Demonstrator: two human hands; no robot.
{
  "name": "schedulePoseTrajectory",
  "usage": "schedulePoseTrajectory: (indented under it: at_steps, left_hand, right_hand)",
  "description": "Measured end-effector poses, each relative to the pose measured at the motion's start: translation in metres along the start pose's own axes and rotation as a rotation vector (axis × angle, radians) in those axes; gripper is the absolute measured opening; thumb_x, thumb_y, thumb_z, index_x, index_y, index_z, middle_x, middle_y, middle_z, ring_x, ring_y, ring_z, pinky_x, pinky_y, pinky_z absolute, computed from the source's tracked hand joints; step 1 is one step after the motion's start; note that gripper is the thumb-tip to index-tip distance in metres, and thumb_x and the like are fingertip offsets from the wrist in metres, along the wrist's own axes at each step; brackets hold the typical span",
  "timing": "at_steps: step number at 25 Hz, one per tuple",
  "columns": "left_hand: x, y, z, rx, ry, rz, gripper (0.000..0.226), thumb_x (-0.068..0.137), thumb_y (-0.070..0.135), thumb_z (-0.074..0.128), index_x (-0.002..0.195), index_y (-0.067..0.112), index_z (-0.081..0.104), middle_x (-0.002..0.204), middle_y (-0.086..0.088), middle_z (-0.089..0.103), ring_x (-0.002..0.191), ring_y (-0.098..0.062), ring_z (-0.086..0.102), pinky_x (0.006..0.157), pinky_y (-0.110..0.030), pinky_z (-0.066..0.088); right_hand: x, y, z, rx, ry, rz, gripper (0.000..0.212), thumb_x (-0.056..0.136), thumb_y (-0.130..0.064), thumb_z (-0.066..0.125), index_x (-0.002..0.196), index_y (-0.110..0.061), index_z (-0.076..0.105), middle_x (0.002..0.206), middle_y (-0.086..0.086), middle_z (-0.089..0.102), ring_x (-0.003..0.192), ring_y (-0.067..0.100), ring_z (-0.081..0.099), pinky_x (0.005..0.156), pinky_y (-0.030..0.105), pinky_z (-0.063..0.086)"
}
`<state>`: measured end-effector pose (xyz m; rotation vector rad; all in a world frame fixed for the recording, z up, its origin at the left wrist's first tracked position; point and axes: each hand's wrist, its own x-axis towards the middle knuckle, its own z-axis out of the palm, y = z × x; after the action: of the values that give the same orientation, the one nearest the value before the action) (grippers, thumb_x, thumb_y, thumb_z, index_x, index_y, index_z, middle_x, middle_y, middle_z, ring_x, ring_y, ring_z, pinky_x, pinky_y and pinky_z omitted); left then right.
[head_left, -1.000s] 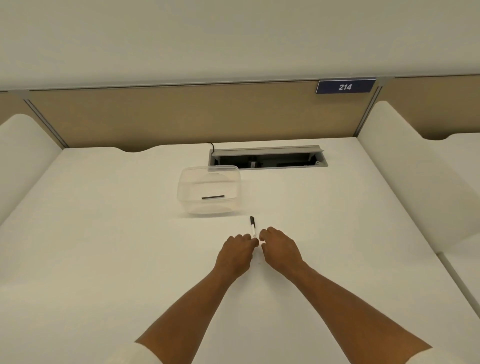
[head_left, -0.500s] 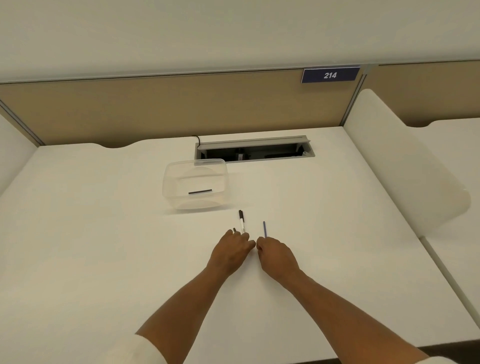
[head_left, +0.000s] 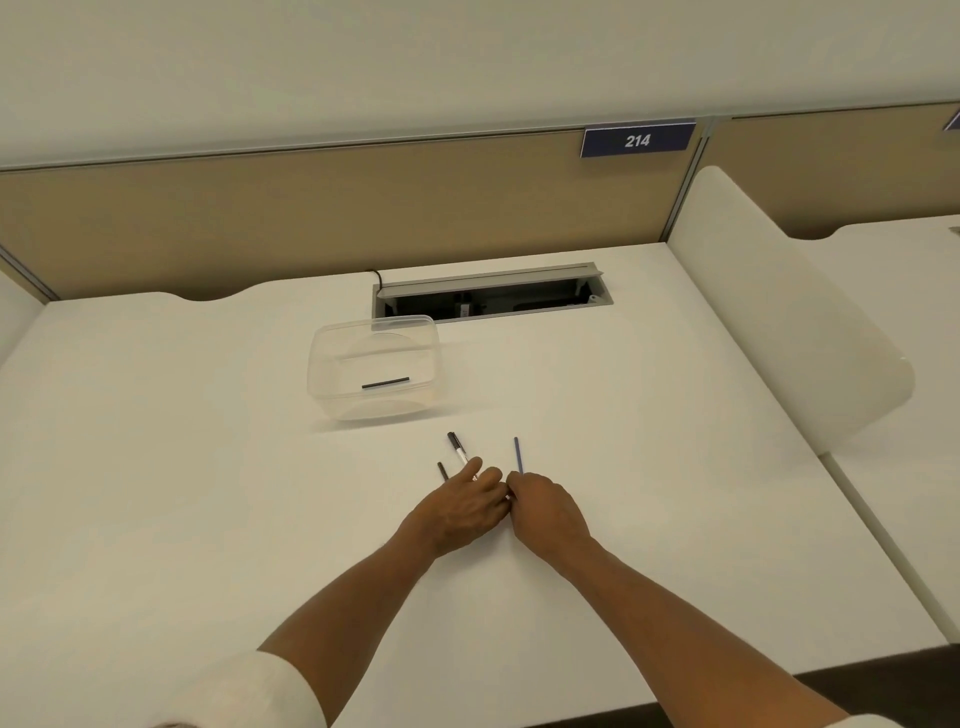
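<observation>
On the white desk (head_left: 182, 467), my two hands meet side by side over three pens. My left hand (head_left: 460, 506) lies with fairly straight fingers on the near end of a white marker with a black cap (head_left: 456, 448). A dark pen (head_left: 442, 470) sticks out from under the same hand. My right hand (head_left: 545, 512) has curled fingers and pinches the near end of a thin blue pen (head_left: 518, 454). Beyond the pens stands a clear plastic container (head_left: 322, 374) with a short dark strip (head_left: 385, 383) lying inside.
An open cable tray (head_left: 493, 296) is sunk into the desk behind the container. A tan partition with a blue sign "214" (head_left: 637, 140) closes the back. A white curved divider (head_left: 779, 338) rises on the right, and the desk's front edge runs at lower right.
One second ago only the marker showed beyond my hands. The dark pen and the blue pen have since come into view, fanned apart. My left index finger now stretches along the marker.
</observation>
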<state>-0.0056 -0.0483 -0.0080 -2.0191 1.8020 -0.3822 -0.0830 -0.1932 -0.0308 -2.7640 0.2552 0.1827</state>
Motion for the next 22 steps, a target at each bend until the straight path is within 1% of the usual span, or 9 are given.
schedulePoseTrajectory:
  at_steps: [4,8,11,14,16,19,21,22]
  left_hand:
    - [-0.003,0.004,-0.002,0.014,0.028,-0.021,0.027,0.087,0.007,0.042,0.087,0.021,0.065,0.081,0.005,0.057,0.08,-0.019,0.056,0.085,-0.036,0.051]
    - [-0.005,0.003,-0.003,-0.017,0.078,-0.065,0.017,0.085,0.007,0.051,0.091,0.019,0.061,0.078,0.003,0.053,0.078,-0.021,0.054,0.086,-0.038,0.048]
    - [-0.008,0.0,-0.005,-0.024,0.079,-0.114,0.016,0.083,0.006,0.054,0.094,0.016,0.059,0.071,0.002,0.051,0.081,-0.024,0.055,0.091,-0.043,0.05]
    - [-0.012,-0.003,-0.007,-0.031,0.094,-0.17,0.018,0.083,0.003,0.05,0.094,0.016,0.056,0.069,0.001,0.05,0.072,-0.023,0.053,0.092,-0.045,0.05]
    - [-0.015,-0.002,-0.005,-0.036,0.089,-0.217,0.022,0.085,0.003,0.042,0.095,0.016,0.057,0.071,0.001,0.051,0.064,-0.022,0.051,0.091,-0.045,0.051]
    - [-0.021,-0.002,-0.006,-0.058,0.076,-0.269,0.032,0.085,0.003,0.033,0.098,0.018,0.058,0.074,0.001,0.053,0.057,-0.02,0.049,0.081,-0.04,0.053]
    - [-0.024,-0.002,-0.009,-0.1,0.078,-0.288,0.028,0.084,0.004,0.039,0.098,0.019,0.058,0.076,0.001,0.054,0.058,-0.019,0.049,0.068,-0.034,0.05]
    - [-0.025,-0.002,-0.011,-0.128,0.081,-0.297,0.024,0.082,0.005,0.045,0.096,0.019,0.059,0.076,0.002,0.053,0.058,-0.019,0.049,0.061,-0.032,0.046]
  right_hand:
    - [-0.002,0.0,0.002,0.005,0.007,0.013,0.014,0.088,-0.006,0.04,0.082,-0.018,0.041,0.083,0.008,0.06,0.064,0.025,0.047,0.059,0.034,0.039]
    - [-0.005,-0.002,0.003,0.013,0.028,0.02,0.013,0.089,-0.006,0.039,0.083,-0.015,0.046,0.083,0.008,0.06,0.068,0.028,0.054,0.061,0.036,0.041]
    - [-0.007,-0.005,0.004,0.042,0.051,0.017,0.015,0.09,-0.008,0.037,0.079,-0.017,0.043,0.077,0.005,0.057,0.064,0.027,0.049,0.057,0.034,0.036]
    - [-0.008,-0.009,0.002,0.078,0.085,0.023,0.016,0.093,-0.012,0.038,0.078,-0.018,0.041,0.072,0.0,0.051,0.062,0.025,0.046,0.057,0.032,0.034]
    - [-0.008,-0.011,0.001,0.11,0.11,0.005,0.015,0.095,-0.014,0.039,0.082,-0.017,0.045,0.075,0.002,0.057,0.064,0.025,0.049,0.058,0.032,0.036]
    - [-0.009,-0.013,-0.001,0.143,0.142,-0.044,0.013,0.096,-0.018,0.043,0.086,-0.015,0.051,0.08,0.003,0.062,0.067,0.023,0.052,0.06,0.031,0.037]
    - [-0.008,-0.015,-0.003,0.171,0.156,-0.059,0.016,0.096,-0.024,0.046,0.086,-0.015,0.052,0.078,0.001,0.063,0.068,0.023,0.055,0.061,0.034,0.045]
    - [-0.007,-0.016,-0.003,0.183,0.16,-0.06,0.017,0.096,-0.027,0.047,0.085,-0.015,0.052,0.077,0.0,0.063,0.068,0.024,0.056,0.063,0.036,0.047]
